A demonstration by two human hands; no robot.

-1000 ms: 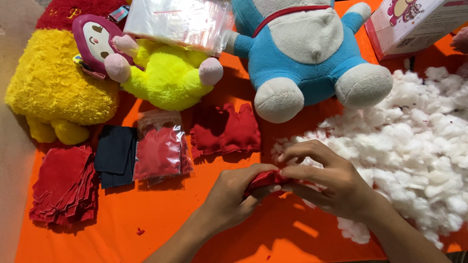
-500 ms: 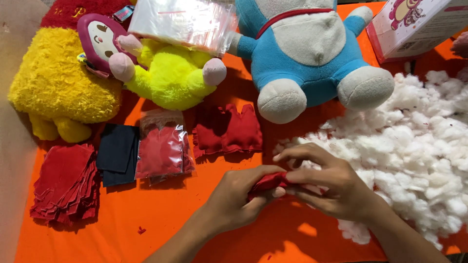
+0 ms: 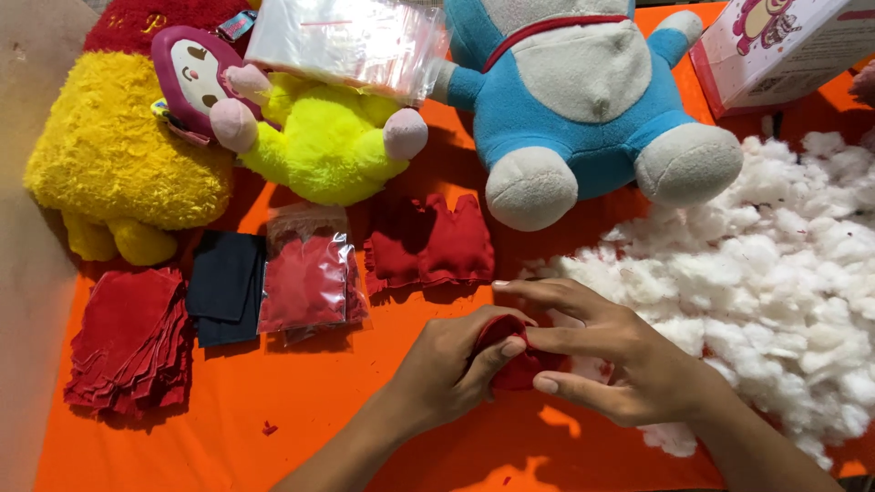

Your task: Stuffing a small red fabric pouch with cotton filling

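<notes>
Head view. My left hand [image 3: 447,369] and my right hand [image 3: 620,364] meet over the orange desk [image 3: 301,428], just in front of the white stuffing pile [image 3: 766,292], which serves as landmark. Between them sits a small red fabric piece [image 3: 510,360], at the pile's near-left edge and touching both hands. The fingers of my left hand curl shut around it, thumb pressed on top. The fingers [image 3: 547,290] of my right hand are partly spread, index stretched out towards the left and thumb pinching the piece from the right side; so both hands have hold of it, neither one nearer. The piece lies directly between the fingertips, its long axis hard to tell, since most of it is hidden in the grip. What shows is dark red, soft, bunched and rounded.

Left of the pile: sewn red shapes [image 3: 428,241], a clear bag of red pieces [image 3: 305,282], dark blue cloth [image 3: 223,282], a stack of red fabric cut-outs [image 3: 128,337]. Behind the pile stands a blue plush toy [image 3: 574,100]; farther left, a yellow-green plush toy [image 3: 319,146].
</notes>
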